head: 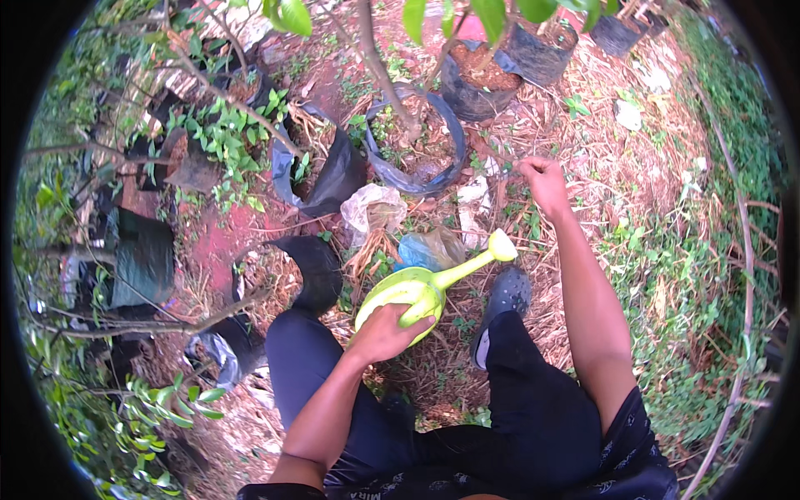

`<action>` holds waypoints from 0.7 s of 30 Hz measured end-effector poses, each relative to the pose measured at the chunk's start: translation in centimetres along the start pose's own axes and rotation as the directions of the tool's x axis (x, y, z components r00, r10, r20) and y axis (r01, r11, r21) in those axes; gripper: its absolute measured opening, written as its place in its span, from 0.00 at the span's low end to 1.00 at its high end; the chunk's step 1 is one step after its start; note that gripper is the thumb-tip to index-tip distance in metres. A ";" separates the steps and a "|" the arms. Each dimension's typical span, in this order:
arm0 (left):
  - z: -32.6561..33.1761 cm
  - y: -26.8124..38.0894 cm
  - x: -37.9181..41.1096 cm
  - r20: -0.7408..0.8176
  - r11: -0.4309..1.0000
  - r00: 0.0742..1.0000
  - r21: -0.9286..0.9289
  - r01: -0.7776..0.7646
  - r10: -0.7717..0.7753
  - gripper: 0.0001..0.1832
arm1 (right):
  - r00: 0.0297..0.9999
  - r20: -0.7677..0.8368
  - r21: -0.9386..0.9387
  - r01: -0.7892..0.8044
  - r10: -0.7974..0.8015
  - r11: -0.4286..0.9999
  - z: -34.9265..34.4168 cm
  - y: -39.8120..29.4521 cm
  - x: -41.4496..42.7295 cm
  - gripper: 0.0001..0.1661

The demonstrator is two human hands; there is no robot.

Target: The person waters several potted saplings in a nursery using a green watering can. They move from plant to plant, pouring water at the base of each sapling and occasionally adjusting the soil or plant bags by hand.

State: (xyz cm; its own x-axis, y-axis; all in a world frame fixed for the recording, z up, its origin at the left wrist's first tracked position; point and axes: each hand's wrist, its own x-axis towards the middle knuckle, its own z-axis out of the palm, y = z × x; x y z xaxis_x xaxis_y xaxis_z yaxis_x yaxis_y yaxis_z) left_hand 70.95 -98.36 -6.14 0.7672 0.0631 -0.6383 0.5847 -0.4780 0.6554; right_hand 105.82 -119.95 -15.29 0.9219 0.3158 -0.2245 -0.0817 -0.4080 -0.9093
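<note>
My left hand (390, 331) is wrapped around the handle of a yellow-green plastic watering can (400, 284). The can is held over the ground between my legs, its spout and pale sprinkler head (502, 245) pointing up and right. My right hand (542, 181) is stretched forward on the right, over dry straw, with thumb and fingers drawn together. Whether something thin is pinched there is too small to tell. Nearest to that hand, on its left, is a black grow bag (459, 134) with a tree trunk (381, 69) rising from it.
Crumpled clear plastic (373, 209) and a blue plastic bag (425, 250) lie beyond the can. Black grow bags (340, 165) stand ahead and left. Branches (231, 106) cross the left side. A long bent stick (744, 250) borders greenery at right. My clog (509, 290) rests on straw.
</note>
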 end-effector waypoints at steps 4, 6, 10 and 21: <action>1.1 -0.6 0.5 -0.047 1.000 0.999 -0.013 0.019 -0.020 0.35 | 0.975 0.220 -0.134 0.043 -0.013 0.990 -0.4 -7.4 -0.8 0.12; 1.6 -1.1 0.5 -0.109 0.999 0.994 -0.034 -0.020 0.016 0.34 | 0.949 0.312 -0.213 0.117 -0.046 0.970 0.5 -10.5 -1.7 0.11; 1.1 -0.6 0.9 -0.045 1.000 0.999 -0.021 0.005 -0.006 0.32 | 0.933 0.346 -0.307 0.213 -0.100 0.928 3.3 -12.5 -1.9 0.13; 1.4 0.2 1.5 0.112 0.994 0.987 0.032 0.109 -0.112 0.34 | 0.890 0.357 -0.669 0.456 -0.284 0.586 9.8 -11.7 -1.4 0.14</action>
State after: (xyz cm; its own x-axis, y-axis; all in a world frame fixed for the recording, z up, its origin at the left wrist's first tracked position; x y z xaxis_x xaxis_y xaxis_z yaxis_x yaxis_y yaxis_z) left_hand 71.84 -99.60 -7.50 0.6625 0.0178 -0.7488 0.6561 -0.4961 0.5687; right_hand 101.73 -107.25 -7.77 0.7081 0.7030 -0.0666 0.6261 -0.6687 -0.4011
